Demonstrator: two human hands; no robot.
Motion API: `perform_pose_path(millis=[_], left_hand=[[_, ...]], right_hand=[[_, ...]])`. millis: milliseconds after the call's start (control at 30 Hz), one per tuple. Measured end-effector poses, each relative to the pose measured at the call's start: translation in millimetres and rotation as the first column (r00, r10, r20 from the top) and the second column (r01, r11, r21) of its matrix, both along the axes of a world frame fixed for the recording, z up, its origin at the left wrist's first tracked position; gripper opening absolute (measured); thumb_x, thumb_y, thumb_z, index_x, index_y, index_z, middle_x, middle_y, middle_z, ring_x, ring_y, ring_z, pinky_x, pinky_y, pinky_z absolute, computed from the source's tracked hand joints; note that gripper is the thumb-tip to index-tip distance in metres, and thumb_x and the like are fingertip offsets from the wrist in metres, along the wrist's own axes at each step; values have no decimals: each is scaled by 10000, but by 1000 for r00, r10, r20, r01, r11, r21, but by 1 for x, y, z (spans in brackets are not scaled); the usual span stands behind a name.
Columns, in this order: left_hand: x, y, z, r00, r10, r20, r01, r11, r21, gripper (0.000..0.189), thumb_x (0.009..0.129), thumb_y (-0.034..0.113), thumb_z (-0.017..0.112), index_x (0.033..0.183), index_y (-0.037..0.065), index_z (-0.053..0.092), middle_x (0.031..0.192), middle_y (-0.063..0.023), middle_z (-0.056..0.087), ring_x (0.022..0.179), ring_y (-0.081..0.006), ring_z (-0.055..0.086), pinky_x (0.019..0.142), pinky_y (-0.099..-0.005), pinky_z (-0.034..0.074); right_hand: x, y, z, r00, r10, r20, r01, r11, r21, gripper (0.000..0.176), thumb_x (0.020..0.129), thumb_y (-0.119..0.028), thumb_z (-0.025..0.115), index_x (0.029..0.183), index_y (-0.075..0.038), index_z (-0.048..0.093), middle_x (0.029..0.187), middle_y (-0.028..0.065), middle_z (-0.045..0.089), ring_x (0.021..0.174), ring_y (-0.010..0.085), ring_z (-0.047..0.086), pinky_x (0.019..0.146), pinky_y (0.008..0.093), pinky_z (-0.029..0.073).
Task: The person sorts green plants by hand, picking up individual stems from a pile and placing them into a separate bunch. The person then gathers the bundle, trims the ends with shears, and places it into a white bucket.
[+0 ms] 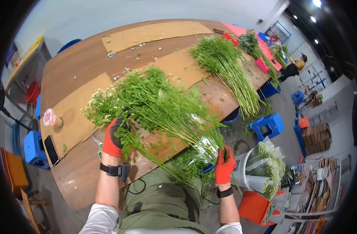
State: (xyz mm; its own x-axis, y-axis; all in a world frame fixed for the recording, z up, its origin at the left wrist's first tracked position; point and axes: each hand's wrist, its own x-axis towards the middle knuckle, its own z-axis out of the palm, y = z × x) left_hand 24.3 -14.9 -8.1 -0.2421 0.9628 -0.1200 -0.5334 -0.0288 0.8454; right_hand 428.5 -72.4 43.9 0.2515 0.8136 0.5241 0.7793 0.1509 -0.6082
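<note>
My left hand (113, 139), in a red glove with a dark palm, is closed round a leafy flower stem (151, 156) at the table's near edge. That stem slants down to the right, across my lap. Beside it lies a large bunch of green stems with small white flowers (147, 97), partly blurred. My right hand (225, 165), also red-gloved, is closed at the lower ends of the stems, past the table edge; its fingertips pinch thin stems there. Scissors (98, 146) with green handles lie next to my left hand, partly hidden by it.
A second green bunch (229, 74) lies farther right on the wooden table (81, 72). Phone (51, 149) and lidded cup (52, 119) sit at left. A blue stool (267, 126), a white bucket (242, 169) of wrapped flowers and an orange crate (254, 207) stand at right. A person (297, 65) is far off.
</note>
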Motion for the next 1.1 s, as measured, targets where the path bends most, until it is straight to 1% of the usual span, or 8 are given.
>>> perform_pose_path(millis=[33, 267, 367, 600, 733, 767, 833, 1100], left_hand=[[3, -1, 6, 994, -30, 102, 32, 999, -18, 253, 964, 238, 535, 1105, 46, 622, 856, -1, 610, 745, -108, 582, 666, -266, 501], [12, 0, 6, 960, -159, 233, 157, 987, 25, 283, 954, 213, 537, 1141, 16, 615, 1004, -54, 649, 886, -159, 622, 802, -301, 513], [12, 1, -2, 984, -140, -114, 150, 985, 89, 325, 943, 143, 525, 1221, -15, 585, 1248, -86, 600, 1160, -170, 531, 1022, -315, 386], [30, -15, 8, 750, 151, -645, 211, 869, 448, 365, 954, -5, 404, 1302, -2, 514, 1304, -85, 562, 1181, -199, 533, 1018, -320, 407], [30, -14, 54, 835, -129, -535, 295, 925, 238, 401, 900, -14, 503, 1300, 5, 518, 1265, -93, 581, 1151, -175, 541, 980, -298, 416], [31, -14, 56, 921, -230, -315, 262, 963, 63, 370, 904, 4, 510, 1272, 10, 549, 1217, -79, 610, 1103, -166, 564, 943, -292, 436], [34, -10, 51, 909, -178, -378, 237, 965, 116, 357, 907, 18, 511, 1260, 7, 559, 1198, -72, 617, 1075, -159, 572, 926, -291, 442], [24, -10, 34, 981, -62, -183, 74, 996, 57, 328, 942, 145, 504, 1233, 17, 586, 1163, -13, 620, 1049, -109, 563, 915, -288, 438]], right_hand=[[-3, -8, 11, 998, -24, -64, 13, 987, -161, 236, 844, -64, 663, 1064, 15, 633, 949, 186, 672, 852, 321, 652, 771, 349, 498], [-4, -17, -8, 981, -48, -189, 37, 997, -61, 221, 835, -66, 674, 1034, 19, 635, 961, 192, 665, 860, 335, 646, 781, 352, 497], [-14, -18, -1, 999, -5, 47, 4, 1000, 16, 184, 843, -42, 657, 1018, -10, 610, 864, 148, 636, 755, 258, 613, 685, 341, 476], [-45, -16, -5, 884, 318, 342, -345, 938, 19, 307, 735, -75, 741, 1023, -84, 633, 840, 118, 615, 714, 317, 587, 615, 399, 456], [-57, -16, -4, 863, 478, 163, -445, 873, -200, 362, 742, -73, 739, 1081, -57, 613, 917, 115, 628, 783, 287, 603, 671, 380, 473], [-68, -13, 5, 843, 510, -173, -538, 801, -261, 362, 755, -79, 733, 1093, -40, 610, 948, 105, 637, 825, 244, 607, 725, 356, 475], [-89, -10, 18, 673, 392, -627, -662, 697, -276, 353, 805, -101, 701, 1123, 8, 592, 1023, 88, 643, 946, 142, 574, 866, 292, 446], [-129, 1, 12, 532, 264, -805, -608, 781, -146, 267, 913, -72, 534, 1159, 31, 547, 1095, 76, 590, 1010, 140, 518, 907, 274, 399]])
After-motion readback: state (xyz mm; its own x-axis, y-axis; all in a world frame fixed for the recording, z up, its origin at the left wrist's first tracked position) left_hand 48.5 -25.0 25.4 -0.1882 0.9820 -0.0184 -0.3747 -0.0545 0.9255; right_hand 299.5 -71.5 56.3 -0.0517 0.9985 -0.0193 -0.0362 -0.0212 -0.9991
